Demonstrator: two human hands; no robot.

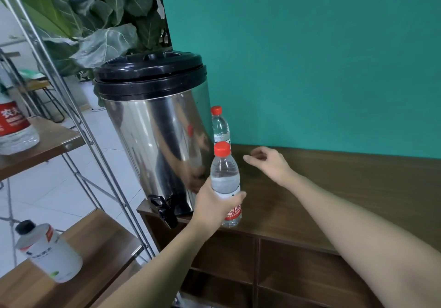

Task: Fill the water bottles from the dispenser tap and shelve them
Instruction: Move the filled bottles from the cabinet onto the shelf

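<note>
- The left hand point(214, 206) wraps its fingers round the lower middle of a clear water bottle point(225, 183) with a red cap and red label, holding it upright at the near edge of the wooden bench point(334, 188); whether its base touches the bench I cannot tell
- The right hand point(267, 162) hangs above the bench just right of that bottle's cap, fingers loosely curled, holding nothing
- A second red-capped bottle point(220, 126) stands upright farther back, between the dispenser and the teal wall point(310, 57), close against the dispenser's right side
- The steel dispenser point(155, 140), with its black lid point(150, 73), sits on the left end of the bench; its black tap point(165, 208) juts out low at the near left corner, just left of the held bottle
- On the metal-framed rack to the left, the upper wooden shelf point(47, 145) carries a large bottle with a red label point(14, 126), only partly in view
- The lower shelf point(95, 248) carries a white container with a black cap point(47, 252)
- A plant with broad leaves point(100, 21) stands behind the dispenser
- Open compartments point(226, 260) show below the bench top
</note>
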